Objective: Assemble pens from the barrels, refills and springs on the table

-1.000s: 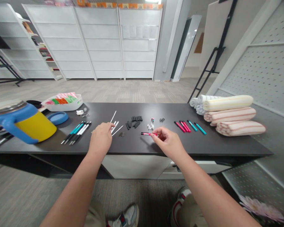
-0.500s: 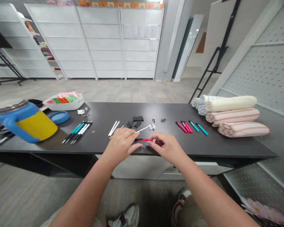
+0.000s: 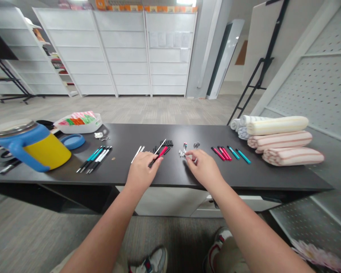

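Note:
My left hand (image 3: 142, 172) pinches a red pen barrel (image 3: 162, 151) with a thin white refill (image 3: 160, 146) sticking out of its far end, held over the black table (image 3: 159, 174). My right hand (image 3: 203, 167) has let go of the barrel; its fingertips are curled over a cluster of small white and silver parts (image 3: 182, 152), and I cannot see whether they hold one. Loose white refills (image 3: 137, 153) lie left of my left hand. Short black sleeves (image 3: 167, 143) lie just beyond the barrel.
Assembled teal, white and black pens (image 3: 94, 158) lie at the left, red and teal barrels (image 3: 230, 152) at the right. A yellow and blue jug (image 3: 34, 146), a blue lid (image 3: 72, 141) and a white tray (image 3: 79, 123) stand far left. Rolled towels (image 3: 278, 140) are stacked far right.
My left hand picked up a white refill, met the red barrel held by my right hand, and now carries both. My right hand released the barrel and reached forward to the small parts.

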The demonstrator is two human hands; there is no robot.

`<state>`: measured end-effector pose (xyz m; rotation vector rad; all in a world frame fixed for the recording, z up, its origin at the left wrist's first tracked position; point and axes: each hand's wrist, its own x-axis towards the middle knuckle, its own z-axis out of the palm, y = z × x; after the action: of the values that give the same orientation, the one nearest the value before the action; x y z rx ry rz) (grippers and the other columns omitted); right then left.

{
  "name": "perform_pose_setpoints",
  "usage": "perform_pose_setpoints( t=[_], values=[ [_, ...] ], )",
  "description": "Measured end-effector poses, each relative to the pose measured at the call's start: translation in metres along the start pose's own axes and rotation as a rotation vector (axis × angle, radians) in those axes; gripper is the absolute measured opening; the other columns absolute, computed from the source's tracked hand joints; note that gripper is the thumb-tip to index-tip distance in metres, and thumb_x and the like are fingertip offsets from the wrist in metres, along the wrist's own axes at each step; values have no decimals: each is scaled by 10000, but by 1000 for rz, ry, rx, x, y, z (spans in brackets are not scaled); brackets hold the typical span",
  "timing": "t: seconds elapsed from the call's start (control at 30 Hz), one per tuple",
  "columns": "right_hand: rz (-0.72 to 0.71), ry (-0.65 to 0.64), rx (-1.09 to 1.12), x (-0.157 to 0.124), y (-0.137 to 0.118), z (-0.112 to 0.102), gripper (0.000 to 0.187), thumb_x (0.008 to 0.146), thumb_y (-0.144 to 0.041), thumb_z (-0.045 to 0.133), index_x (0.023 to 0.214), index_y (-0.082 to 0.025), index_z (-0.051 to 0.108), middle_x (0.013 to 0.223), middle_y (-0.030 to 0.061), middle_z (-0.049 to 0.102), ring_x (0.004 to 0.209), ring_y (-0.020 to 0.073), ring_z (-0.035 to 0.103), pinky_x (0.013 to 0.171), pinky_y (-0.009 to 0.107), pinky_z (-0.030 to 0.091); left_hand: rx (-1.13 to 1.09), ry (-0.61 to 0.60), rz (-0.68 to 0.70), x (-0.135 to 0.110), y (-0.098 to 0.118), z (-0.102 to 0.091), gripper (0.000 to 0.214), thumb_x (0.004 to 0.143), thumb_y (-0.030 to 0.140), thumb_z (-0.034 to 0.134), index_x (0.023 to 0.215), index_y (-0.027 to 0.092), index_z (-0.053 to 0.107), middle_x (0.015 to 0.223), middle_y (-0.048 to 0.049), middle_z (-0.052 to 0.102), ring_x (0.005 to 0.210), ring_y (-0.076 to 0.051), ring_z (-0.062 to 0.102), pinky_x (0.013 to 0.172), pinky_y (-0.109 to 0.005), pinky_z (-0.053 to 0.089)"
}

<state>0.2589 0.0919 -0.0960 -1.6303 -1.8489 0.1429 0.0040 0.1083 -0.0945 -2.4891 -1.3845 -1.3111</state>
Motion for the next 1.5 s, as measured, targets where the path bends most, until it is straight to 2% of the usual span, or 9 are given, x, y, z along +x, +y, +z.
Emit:
perform_pose_setpoints(
  t=[0.13,0.33,0.63,0.77,1.0,1.5],
  values=[
    [-36,-24,-181,0,-5,5,254,995,-288,588,1169,-271,773,1062,69,693,830,199,672,720,294,473,-4,4,-19,0,1,0,213,1025,345,617,908,196,716,917,-75,753,891,-248,667,876,-410,512],
    [-33,-56,-276,-2,-10,5,266,1009,-300,581,1187,-297,779,1041,65,684,799,198,670,662,293,455,10,-17,3,0,0,1,220,1029,335,604,891,199,709,890,-75,744,871,-249,670,858,-408,502],
    [-69,-42,-110,-5,-6,2,160,987,-314,624,1039,-269,768,989,33,670,808,189,656,741,301,459,8,-4,7,0,1,1,227,1026,324,612,864,197,706,870,-64,737,853,-237,663,850,-395,495],
    [-53,-44,-111,-4,-5,1,221,1013,-337,588,1091,-245,773,976,48,684,815,195,658,747,309,458,6,-22,-5,0,2,0,227,1030,327,605,872,200,706,876,-68,736,864,-240,664,856,-397,495],
    [-4,-105,-181,-2,-12,1,270,1032,-388,573,1171,-276,775,1015,53,719,820,196,673,713,307,443,1,-10,11,0,2,1,211,1021,308,623,866,190,704,875,-65,734,861,-235,655,852,-389,494],
    [9,-140,-122,0,-13,-2,175,980,-341,652,1084,-298,786,951,15,710,831,171,669,708,280,419,10,16,37,0,-1,3,190,1008,310,651,866,191,698,869,-50,732,852,-235,665,849,-397,497]
  ],
)
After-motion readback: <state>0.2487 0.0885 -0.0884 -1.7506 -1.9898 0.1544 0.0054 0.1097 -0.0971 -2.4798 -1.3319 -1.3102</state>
